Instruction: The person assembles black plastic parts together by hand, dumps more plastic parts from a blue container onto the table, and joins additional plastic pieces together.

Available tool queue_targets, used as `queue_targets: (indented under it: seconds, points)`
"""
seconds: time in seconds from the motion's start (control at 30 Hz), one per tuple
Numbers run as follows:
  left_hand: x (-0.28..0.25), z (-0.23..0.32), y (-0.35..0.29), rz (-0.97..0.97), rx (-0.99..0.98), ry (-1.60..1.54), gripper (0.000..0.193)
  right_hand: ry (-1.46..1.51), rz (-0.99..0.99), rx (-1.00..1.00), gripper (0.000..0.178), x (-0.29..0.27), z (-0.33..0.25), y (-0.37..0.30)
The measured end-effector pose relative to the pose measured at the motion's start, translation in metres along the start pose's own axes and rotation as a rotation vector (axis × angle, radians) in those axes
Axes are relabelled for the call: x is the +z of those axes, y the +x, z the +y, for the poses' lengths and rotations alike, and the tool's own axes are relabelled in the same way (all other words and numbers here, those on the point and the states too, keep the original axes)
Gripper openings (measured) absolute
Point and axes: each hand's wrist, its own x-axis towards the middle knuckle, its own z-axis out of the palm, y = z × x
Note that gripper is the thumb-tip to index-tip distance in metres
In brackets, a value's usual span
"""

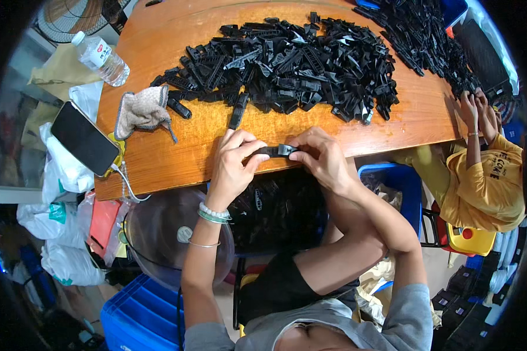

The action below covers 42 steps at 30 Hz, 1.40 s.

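Just over the table's front edge, both my hands hold a small black plastic part (286,150) between them, its middle glossy and catching the light. My left hand (233,161) pinches the left end between thumb and fingers. On the other end, the thumb and fingers of my right hand (327,159) are closed. The part's exact kind is too small to tell, and my fingertips cover its ends. One loose black piece (238,111) lies just beyond my left hand, at the front of a large heap of similar black plastic pieces (298,64).
On the wooden table (152,50) lies a beige cloth (143,108). Left of it are a phone (83,139) with a cable and a water bottle (102,58). Below the edge are a clear tub (158,234) and a dark-filled bin (281,210). A co-worker (480,181) works at right.
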Motion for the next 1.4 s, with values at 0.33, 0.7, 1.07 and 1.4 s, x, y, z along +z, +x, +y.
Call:
queue_targets:
  seconds: [0.33,0.7,1.07,1.4]
  points:
    - [0.006,0.002,0.002,0.007,0.036,-0.024,0.018,-0.097,0.008,-0.263,0.016,0.011,0.011,0.014]
    - [-0.04,-0.022,-0.017,0.196,-0.203,-0.312,0.015,0.09,-0.33,-0.14,0.018,-0.016,-0.015,-0.015]
    - [-0.05,-0.04,-0.024,0.204,-0.283,-0.278,0.014,-0.24,-0.463,-0.248,0.02,0.0,-0.01,-0.022]
    - [-0.012,-0.012,0.022,0.305,-0.226,0.159,0.02,-0.229,0.203,0.034,0.009,-0.022,0.006,0.002]
